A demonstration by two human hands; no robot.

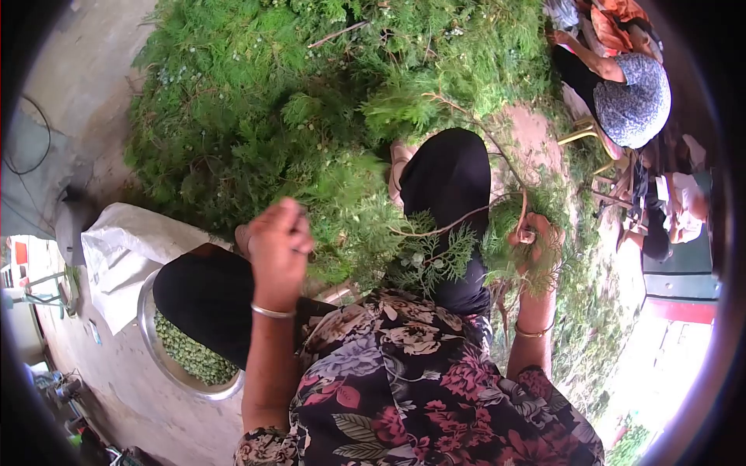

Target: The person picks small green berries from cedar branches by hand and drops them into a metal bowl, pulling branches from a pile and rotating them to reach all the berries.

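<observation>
My right hand (536, 241) is closed around a leafy conifer branch (447, 227), whose brown stems and flat green sprays reach across my right knee. A few small pale cones show on the sprays. My left hand (281, 242), with a silver bangle at the wrist, is raised above my left leg. Its fingers are curled together and slightly blurred; whatever they hold is too small to make out. Left of my leg sits a metal basin (148, 326) with many small green cones (190, 351) in it, partly hidden by my knee.
A large heap of cut conifer branches (311, 101) spreads in front of my feet. A white sack (128, 241) lies beside the basin. At the right, a person (633, 97) sits on a low chair, and another person (684, 208) is farther down. Leafy scraps (590, 334) cover the ground.
</observation>
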